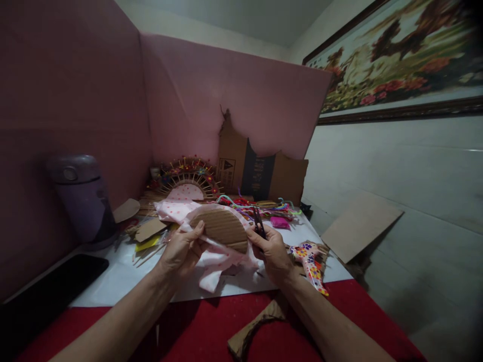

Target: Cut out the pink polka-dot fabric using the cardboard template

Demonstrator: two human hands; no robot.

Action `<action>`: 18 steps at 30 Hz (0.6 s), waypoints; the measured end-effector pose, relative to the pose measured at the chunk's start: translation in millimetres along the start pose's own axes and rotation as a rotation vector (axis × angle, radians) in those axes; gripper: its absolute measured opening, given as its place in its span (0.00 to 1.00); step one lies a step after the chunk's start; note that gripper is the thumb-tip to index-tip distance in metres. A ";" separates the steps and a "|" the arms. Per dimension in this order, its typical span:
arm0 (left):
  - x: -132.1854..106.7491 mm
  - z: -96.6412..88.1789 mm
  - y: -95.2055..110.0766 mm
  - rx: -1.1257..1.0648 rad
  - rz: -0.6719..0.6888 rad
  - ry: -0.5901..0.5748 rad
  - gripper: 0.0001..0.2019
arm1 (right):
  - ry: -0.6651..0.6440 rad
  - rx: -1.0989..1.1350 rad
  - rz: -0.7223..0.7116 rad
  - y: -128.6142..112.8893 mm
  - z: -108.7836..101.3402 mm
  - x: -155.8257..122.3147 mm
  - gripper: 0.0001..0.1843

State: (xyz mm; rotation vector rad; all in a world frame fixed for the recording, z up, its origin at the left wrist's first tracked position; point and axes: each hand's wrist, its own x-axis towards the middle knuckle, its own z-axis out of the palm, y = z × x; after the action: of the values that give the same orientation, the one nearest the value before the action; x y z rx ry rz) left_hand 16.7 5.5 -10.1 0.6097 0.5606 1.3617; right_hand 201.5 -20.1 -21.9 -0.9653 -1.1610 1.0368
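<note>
My left hand [181, 249] grips a half-round piece of corrugated cardboard [222, 229] together with pink dotted fabric [215, 259] that hangs under it. My right hand [273, 254] is closed round small dark snips [258, 223], whose blades point up at the right end of the cardboard. Both hands are held just above a white sheet [124, 274] on the red table [204, 327].
A purple flask [81, 198] stands at the left, with a black phone [49, 291] in front of it. A fan-shaped stick craft [186, 176], coloured cords [249, 205] and cardboard boxes [260, 173] lie behind. A flowered glue gun [311, 261] is at the right, a curved cardboard offcut [252, 327] near me.
</note>
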 end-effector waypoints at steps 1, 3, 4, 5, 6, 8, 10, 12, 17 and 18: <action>0.0 0.0 -0.5 -0.006 -0.001 0.008 0.08 | 0.018 -0.034 -0.027 0.4 0.0 -0.1 0.17; -0.2 0.3 -1.3 -0.020 0.003 0.037 0.09 | 0.055 -0.105 -0.091 1.6 0.1 -0.2 0.15; -0.3 0.6 -1.6 -0.026 0.006 0.049 0.09 | 0.072 -0.141 -0.126 2.5 0.2 -0.4 0.14; -0.4 0.8 -1.7 -0.027 0.007 0.060 0.09 | 0.085 -0.174 -0.162 3.4 0.3 -0.6 0.13; -0.4 0.9 -1.9 -0.026 0.007 0.068 0.09 | 0.094 -0.206 -0.198 4.4 0.3 -1.0 0.12; -0.6 0.7 -2.2 -0.026 0.010 0.070 0.08 | 0.102 -0.262 -0.268 6.5 0.3 -2.2 0.09; -0.8 0.0 -2.6 -0.026 0.027 0.065 0.09 | 0.101 -0.306 -0.329 8.1 0.0 -3.8 0.07; -1.2 -0.5 -3.0 -0.017 0.047 0.065 0.09 | 0.092 -0.343 -0.371 9.0 -0.4 -5.4 0.07; -4.5 1.6 -2.9 0.001 0.058 0.025 0.09 | 0.083 -0.329 -0.332 8.0 -0.6 -5.6 0.09; -5.4 2.4 -2.8 0.007 0.051 0.016 0.09 | 0.087 -0.284 -0.282 7.5 -0.5 -4.8 0.11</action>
State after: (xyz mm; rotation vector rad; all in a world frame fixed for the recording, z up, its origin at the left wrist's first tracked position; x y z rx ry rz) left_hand 19.6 -0.3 -10.2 0.6228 0.5663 1.4145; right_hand 200.6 -22.9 -30.3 -1.0204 -1.3503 0.6093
